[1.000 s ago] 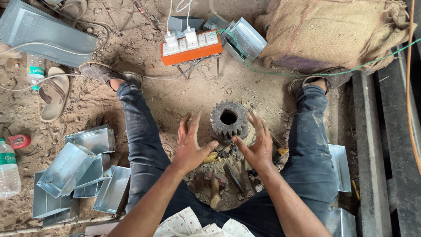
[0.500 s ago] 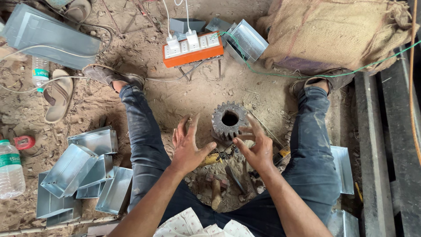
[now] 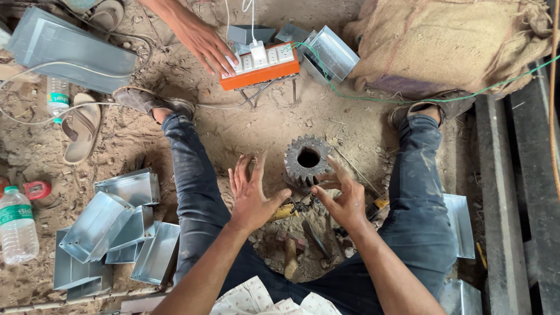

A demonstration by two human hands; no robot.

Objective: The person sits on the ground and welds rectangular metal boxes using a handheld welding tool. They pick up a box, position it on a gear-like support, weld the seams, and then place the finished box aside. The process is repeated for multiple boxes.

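Sandy dirt floor strewn with metalwork and tools

A toothed gear lies flat at centre; folded sheet-metal trays are heaped at left near a plastic water bottle and a sandal. An orange power strip stands on a small wire frame, a burlap sack beyond; what looks like a hammer lies nearer.

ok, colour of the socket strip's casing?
Orange casing, white socket face on top; head view.
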